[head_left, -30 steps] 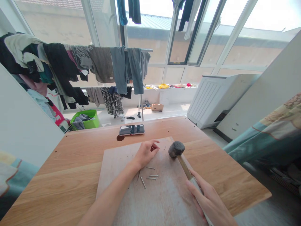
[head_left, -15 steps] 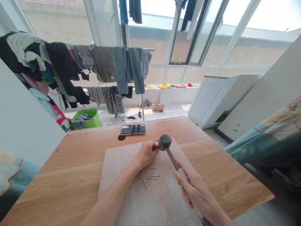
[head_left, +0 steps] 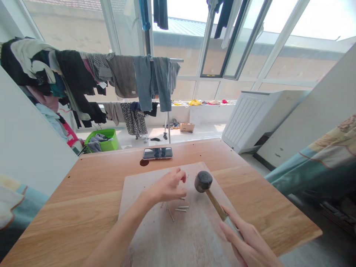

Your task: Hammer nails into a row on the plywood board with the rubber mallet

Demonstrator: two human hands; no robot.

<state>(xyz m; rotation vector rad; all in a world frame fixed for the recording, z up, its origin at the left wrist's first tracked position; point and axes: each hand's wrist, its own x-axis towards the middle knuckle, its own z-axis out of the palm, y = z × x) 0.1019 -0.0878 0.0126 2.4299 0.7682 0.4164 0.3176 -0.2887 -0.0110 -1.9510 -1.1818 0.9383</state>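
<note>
My right hand point(head_left: 247, 237) is wrapped around the handle of a mallet point(head_left: 203, 181) with a dark, rounded head, which hangs over the right part of a pale wooden board point(head_left: 183, 241). My left hand point(head_left: 167, 185) hovers above the board with thumb and fingers apart and nothing visible between them. Just beyond its fingertips a thin nail point(head_left: 187, 176) appears to stand upright in the board. Several loose nails point(head_left: 171, 215) lie below my left hand, some partly covered by it. Small dark holes dot the board's left side.
The board rests on a wooden table point(head_left: 83, 207). A phone point(head_left: 157, 152) lies near the far edge beside a round dark hole point(head_left: 144, 162). Beyond stand a laundry rack point(head_left: 169, 126), a green basket point(head_left: 109, 141) and a white ribbed cabinet-like unit point(head_left: 241, 118).
My left hand has opened and drawn back left from the spot where it pinched, uncovering the upright nail. The mallet and my right hand have moved right and toward me.
</note>
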